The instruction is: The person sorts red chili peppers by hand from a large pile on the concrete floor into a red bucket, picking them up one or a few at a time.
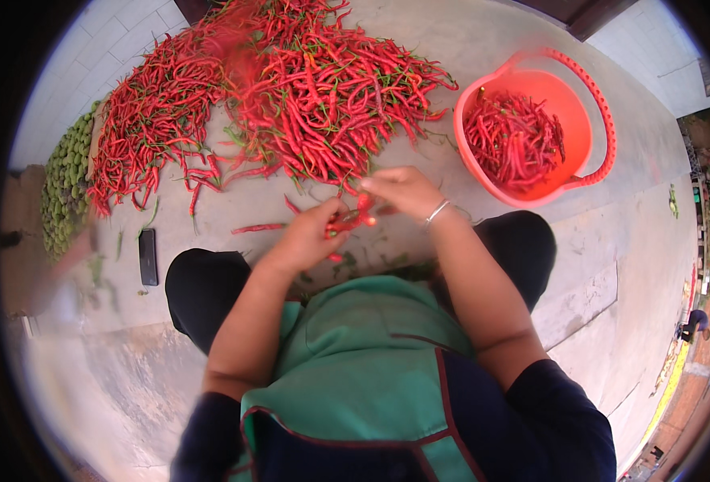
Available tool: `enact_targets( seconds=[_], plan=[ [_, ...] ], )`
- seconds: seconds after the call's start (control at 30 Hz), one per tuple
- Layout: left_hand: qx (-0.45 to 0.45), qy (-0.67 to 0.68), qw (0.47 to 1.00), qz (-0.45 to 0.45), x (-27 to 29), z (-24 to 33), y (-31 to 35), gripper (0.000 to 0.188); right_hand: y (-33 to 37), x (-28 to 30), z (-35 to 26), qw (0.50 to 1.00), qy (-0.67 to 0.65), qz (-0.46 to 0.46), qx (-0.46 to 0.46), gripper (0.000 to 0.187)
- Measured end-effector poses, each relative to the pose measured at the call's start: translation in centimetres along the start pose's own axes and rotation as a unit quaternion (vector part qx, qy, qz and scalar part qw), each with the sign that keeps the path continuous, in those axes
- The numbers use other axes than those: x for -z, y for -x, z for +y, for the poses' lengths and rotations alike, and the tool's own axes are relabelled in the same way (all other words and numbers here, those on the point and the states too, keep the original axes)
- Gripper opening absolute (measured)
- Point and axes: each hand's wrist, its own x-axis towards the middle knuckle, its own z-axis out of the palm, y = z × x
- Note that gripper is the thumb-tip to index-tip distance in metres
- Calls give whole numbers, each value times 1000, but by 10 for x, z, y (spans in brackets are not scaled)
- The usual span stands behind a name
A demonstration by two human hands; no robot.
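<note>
My left hand [307, 239] is closed around a few red chili peppers [361, 215], whose ends stick out past the fingers. My right hand [407, 193], with a bracelet [438, 210] at its wrist, meets the left one in front of my lap. Its fingers pinch at the stem end of a chili in the bunch; blur hides the exact grip. Just beyond both hands spreads a large heap of red chili peppers [331, 104] with green stems. One loose chili [259, 228] lies on the floor beside my left hand.
A red plastic basket [584, 132] with a raised handle stands at the right, partly filled with chilies [516, 145]. A dark phone [148, 257] lies left of my knee. Green produce [67, 173] is heaped at the far left. Green scraps [355, 261] litter the floor below my hands.
</note>
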Motion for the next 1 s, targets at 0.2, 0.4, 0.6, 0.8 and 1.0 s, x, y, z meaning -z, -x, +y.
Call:
enact_targets(
  seconds=[0.2,0.4,0.6,0.8,1.0],
  plan=[
    [60,158,986,-4,-11,9,0,36,-1,-20,7,850,368,220,307,14],
    [180,559,809,-25,0,-17,-5,32,0,-5,5,788,389,329,346,18],
    [64,722,689,25,4,-4,-8,33,19,-29,-10,969,111,70,207,21],
    [8,758,652,-7,-5,-4,-6,37,16,-41,3,975,143,-69,158,28],
    [-9,771,637,11,-7,-5,-12,34,16,-37,10,988,37,-112,105,26]
  ],
)
